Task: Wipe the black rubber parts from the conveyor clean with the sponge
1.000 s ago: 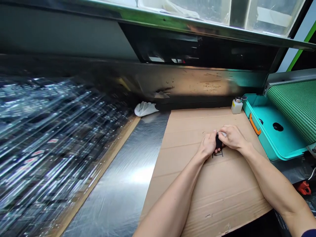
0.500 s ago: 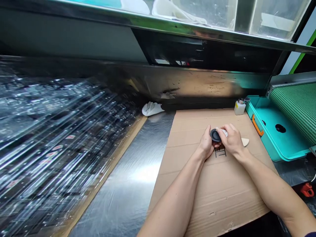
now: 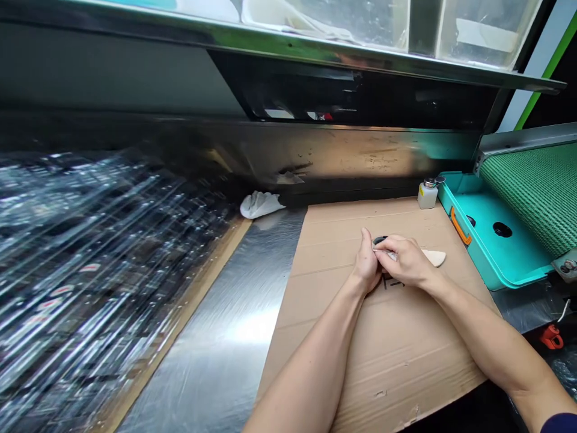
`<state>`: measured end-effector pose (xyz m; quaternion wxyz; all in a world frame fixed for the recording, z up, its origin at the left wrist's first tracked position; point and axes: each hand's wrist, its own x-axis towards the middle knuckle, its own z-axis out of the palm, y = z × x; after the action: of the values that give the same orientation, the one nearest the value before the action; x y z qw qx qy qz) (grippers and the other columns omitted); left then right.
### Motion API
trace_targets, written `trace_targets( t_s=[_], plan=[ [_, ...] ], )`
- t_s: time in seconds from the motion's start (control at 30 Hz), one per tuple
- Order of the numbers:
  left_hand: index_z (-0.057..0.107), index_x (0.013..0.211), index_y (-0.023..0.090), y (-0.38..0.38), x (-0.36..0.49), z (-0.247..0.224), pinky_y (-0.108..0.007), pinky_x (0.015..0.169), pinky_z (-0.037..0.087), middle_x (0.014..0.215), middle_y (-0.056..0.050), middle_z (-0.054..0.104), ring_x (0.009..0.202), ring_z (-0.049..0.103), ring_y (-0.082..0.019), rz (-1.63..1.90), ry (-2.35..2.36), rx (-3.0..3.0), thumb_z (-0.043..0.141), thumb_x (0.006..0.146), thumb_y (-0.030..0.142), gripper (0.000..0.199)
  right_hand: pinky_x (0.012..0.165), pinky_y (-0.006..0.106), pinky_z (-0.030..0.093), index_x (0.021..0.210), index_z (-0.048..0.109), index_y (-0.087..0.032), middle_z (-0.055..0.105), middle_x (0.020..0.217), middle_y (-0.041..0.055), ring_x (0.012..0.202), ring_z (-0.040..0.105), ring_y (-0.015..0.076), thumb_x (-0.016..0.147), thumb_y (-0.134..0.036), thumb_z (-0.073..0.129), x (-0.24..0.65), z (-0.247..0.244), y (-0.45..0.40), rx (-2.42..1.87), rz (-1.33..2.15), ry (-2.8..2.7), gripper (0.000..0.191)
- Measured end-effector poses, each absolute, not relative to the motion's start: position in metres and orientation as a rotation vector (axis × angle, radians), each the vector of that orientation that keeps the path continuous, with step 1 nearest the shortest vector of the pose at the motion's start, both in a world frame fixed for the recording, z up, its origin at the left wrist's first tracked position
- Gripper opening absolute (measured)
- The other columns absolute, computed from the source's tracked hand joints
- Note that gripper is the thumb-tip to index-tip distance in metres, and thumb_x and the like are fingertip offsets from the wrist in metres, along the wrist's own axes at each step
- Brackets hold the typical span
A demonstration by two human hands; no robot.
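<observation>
My left hand is closed around a small black round part, its thumb pointing up. Most of that part is hidden behind my fingers. In the fingers of my right hand is a white wiping cloth, pressed against the part. Both hands are together above a cardboard sheet with dark printed lettering. Just right of my right hand, a flat cream-coloured piece lies on the cardboard.
A white pump bottle stands at the cardboard's back right corner. Beside it a turquoise tray holds black round parts, near a green conveyor belt. A crumpled white cloth lies at the back left, by stacked plastic-wrapped goods.
My right hand has moved left across the black part with the cloth, covering more of it. The part's round face, visible before, is now mostly hidden. The whole view has shifted slightly.
</observation>
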<state>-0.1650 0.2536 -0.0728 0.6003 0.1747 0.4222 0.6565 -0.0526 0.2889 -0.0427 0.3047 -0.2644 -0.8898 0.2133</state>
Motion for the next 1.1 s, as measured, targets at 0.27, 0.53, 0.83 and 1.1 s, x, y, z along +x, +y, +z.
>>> trace_targets(
  t_s=[0.27, 0.53, 0.83, 1.1],
  plan=[
    [0.053, 0.064, 0.018, 0.255, -0.166, -0.076, -0.021, 0.036, 0.028, 0.049, 0.001, 0.052, 0.037, 0.042, -0.009, 1.591, 1.014, 0.453, 0.039, 0.081, 0.084, 0.07, 0.083, 0.026, 0.046, 0.097, 0.072, -0.018, 0.068, 0.096, 0.006, 0.09, 0.062, 0.017, 0.092, -0.016, 0.058, -0.045, -0.039, 0.289, -0.742, 0.534, -2.446, 0.015],
    [0.053, 0.061, 0.019, 0.256, -0.159, -0.086, -0.022, 0.04, 0.037, 0.05, 0.001, 0.053, 0.042, 0.046, -0.009, 1.687, 1.274, 0.667, 0.046, 0.078, 0.085, 0.068, 0.086, 0.029, 0.047, 0.103, 0.068, -0.019, 0.065, 0.1, 0.0085, 0.096, 0.059, 0.0197, 0.098, -0.019, 0.048, -0.053, -0.047, 0.286, -0.834, 0.292, -2.432, 0.021],
    [0.063, 0.084, 0.015, 0.256, -0.164, -0.081, -0.02, 0.032, 0.023, 0.051, 0.0, 0.055, 0.035, 0.04, -0.009, 1.666, 1.126, 0.545, 0.039, 0.082, 0.083, 0.072, 0.086, 0.029, 0.046, 0.101, 0.071, -0.019, 0.07, 0.1, 0.0084, 0.095, 0.063, 0.0197, 0.094, -0.017, 0.054, -0.041, -0.056, 0.305, -1.027, 0.394, -2.443, 0.018],
    [0.063, 0.081, 0.014, 0.252, -0.166, -0.078, -0.02, 0.033, 0.024, 0.049, -0.001, 0.053, 0.037, 0.04, -0.009, 1.604, 1.2, 0.642, 0.036, 0.084, 0.082, 0.073, 0.087, 0.028, 0.048, 0.117, 0.066, -0.019, 0.071, 0.11, 0.0076, 0.098, 0.065, 0.0185, 0.095, -0.026, 0.057, -0.035, -0.051, 0.317, -0.875, 0.508, -2.118, 0.025]
  ],
)
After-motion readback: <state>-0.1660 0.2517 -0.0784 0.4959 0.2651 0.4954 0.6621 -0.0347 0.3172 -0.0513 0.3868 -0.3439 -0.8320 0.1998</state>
